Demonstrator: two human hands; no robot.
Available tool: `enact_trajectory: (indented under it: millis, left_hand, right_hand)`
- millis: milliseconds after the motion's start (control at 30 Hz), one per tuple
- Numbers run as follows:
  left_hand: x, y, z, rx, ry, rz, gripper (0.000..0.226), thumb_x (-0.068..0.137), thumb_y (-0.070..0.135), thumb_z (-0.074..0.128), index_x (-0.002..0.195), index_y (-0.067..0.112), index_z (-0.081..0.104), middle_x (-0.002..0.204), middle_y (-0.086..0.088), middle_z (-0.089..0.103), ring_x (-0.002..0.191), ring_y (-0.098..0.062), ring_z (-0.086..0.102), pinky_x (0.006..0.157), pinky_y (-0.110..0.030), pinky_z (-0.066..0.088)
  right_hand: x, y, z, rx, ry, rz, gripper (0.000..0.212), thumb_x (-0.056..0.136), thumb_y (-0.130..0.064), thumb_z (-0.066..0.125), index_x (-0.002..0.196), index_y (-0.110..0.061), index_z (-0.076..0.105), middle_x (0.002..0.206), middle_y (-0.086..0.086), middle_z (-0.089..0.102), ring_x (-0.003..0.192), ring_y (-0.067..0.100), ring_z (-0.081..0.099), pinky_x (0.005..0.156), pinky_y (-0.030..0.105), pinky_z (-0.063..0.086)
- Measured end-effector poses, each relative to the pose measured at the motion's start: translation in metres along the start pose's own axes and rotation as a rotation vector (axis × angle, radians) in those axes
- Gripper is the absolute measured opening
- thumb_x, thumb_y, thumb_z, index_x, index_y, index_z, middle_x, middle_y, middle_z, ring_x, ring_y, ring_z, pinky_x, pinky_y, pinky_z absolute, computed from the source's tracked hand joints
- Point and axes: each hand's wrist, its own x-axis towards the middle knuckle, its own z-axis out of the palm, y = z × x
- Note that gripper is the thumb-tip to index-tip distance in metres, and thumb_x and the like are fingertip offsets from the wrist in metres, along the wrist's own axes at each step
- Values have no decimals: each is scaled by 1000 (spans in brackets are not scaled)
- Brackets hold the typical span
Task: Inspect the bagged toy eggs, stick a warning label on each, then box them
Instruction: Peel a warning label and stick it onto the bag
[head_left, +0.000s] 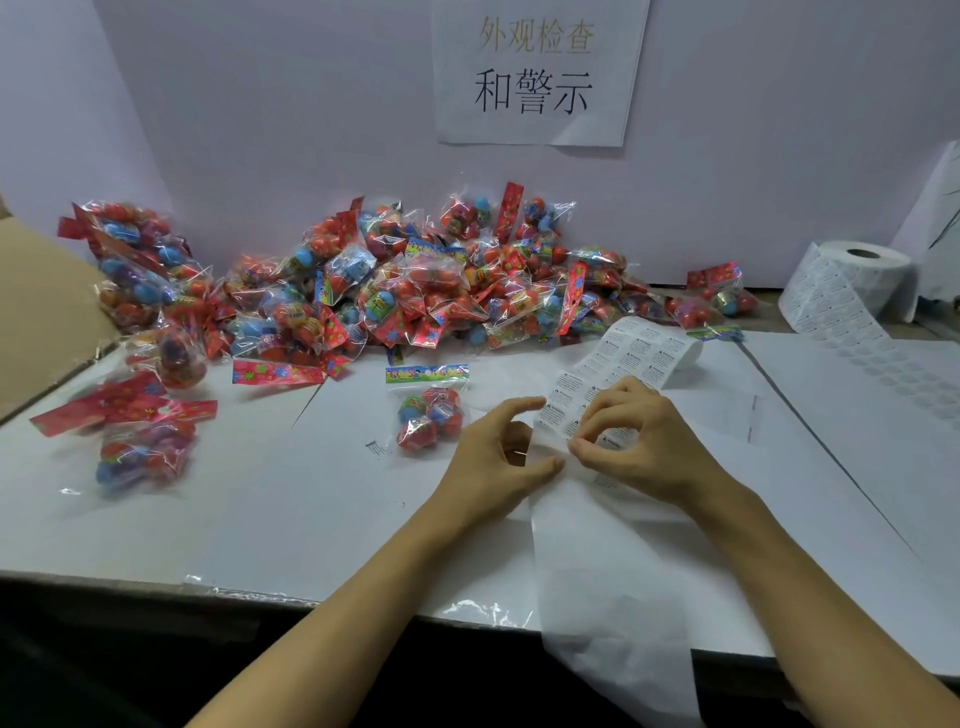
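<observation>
Glossy plastic bags (429, 410), matt paper labels (631, 358)

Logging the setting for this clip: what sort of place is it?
Likely a factory inspection and labelling bench: a heap of bagged toy eggs, a roll of warning labels, and a posted station sign on the partition.

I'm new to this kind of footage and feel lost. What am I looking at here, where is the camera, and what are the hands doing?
There is no machine: a person wears one camera on the head, looking down at their own hands. On the white table lies a big pile of bagged toy eggs, with one bag set apart near the hands. A label roll stands at the right. The left hand steadies a label strip while the right hand fingers pinch at a label on it.
</observation>
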Motion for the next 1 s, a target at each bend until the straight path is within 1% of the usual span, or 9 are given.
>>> enact_trajectory:
  millis: [133, 300, 400, 500, 600, 667, 733, 833, 1000]
  left_hand:
    - [0, 1, 1, 134, 5, -15, 36, 84, 3, 80, 119, 9, 71, 106, -21, 72, 80, -24, 64, 83, -36, 57]
    - [-1, 3, -1, 247, 28, 43, 24, 83, 8, 82, 106, 12, 79, 107, -6, 75, 86, -16, 62, 83, -30, 54]
    - [-2, 3, -2, 318, 35, 87, 24, 81, 10, 84, 104, 15, 80, 103, -9, 70, 89, -15, 57, 79, -22, 46]
    - [-1, 2, -3, 340, -11, 95, 22, 79, 17, 88, 99, 15, 81, 94, -8, 63, 81, -12, 53, 74, -20, 41]
    - [-3, 2, -1, 354, -69, 89, 37, 75, 52, 86, 101, 26, 82, 84, 4, 54, 74, -4, 49, 67, -15, 35]
    - [-4, 4, 2, 289, -21, 93, 48, 72, 71, 73, 100, 33, 81, 82, 8, 51, 73, -1, 50, 66, -14, 35]
    - [-1, 6, 1, 142, 51, 63, 52, 74, 73, 60, 95, 30, 79, 89, 0, 63, 81, -6, 59, 72, -22, 46]
    - [5, 10, -5, -173, 88, -62, 51, 88, 57, 58, 100, 13, 80, 102, -13, 75, 93, -13, 68, 77, -27, 54]
    - [8, 12, -15, -471, 102, -94, 42, 92, 37, 64, 104, -1, 77, 103, -18, 77, 96, -24, 73, 82, -29, 60]
  right_hand:
    - [0, 3, 0, 21, -12, 31, 14, 76, -6, 85, 66, -9, 76, 74, -9, 67, 91, 19, 53, 89, 42, 42]
    - [0, 7, 1, 47, -2, 65, 14, 75, -5, 84, 65, -9, 75, 73, -12, 67, 90, 14, 54, 83, 26, 41]
    - [2, 11, -2, 62, -10, 100, 16, 75, -1, 83, 64, -9, 74, 72, -11, 68, 86, 10, 55, 77, 21, 41]
    - [5, 20, -12, 151, 268, 158, 22, 77, 5, 79, 65, -11, 70, 70, -4, 66, 72, 7, 55, 67, 22, 38]
    - [5, 21, -17, 130, 527, 110, 20, 81, 5, 77, 70, -9, 69, 69, 0, 62, 64, 1, 53, 62, 12, 37]
    - [5, 16, -10, 23, 490, 21, 18, 79, 4, 80, 70, -8, 70, 70, 2, 63, 68, 7, 57, 66, 12, 39]
    - [7, 7, 1, -82, 425, -102, 13, 77, 1, 84, 70, -5, 73, 73, 5, 64, 72, 20, 59, 70, 23, 45]
    - [15, -4, 13, -178, 336, -270, 9, 76, -5, 86, 75, -4, 77, 76, 6, 66, 75, 23, 59, 70, 41, 49]
    - [27, -10, 22, -128, 212, -275, 19, 78, -18, 88, 86, -4, 78, 86, 7, 67, 85, 25, 60, 75, 44, 52]
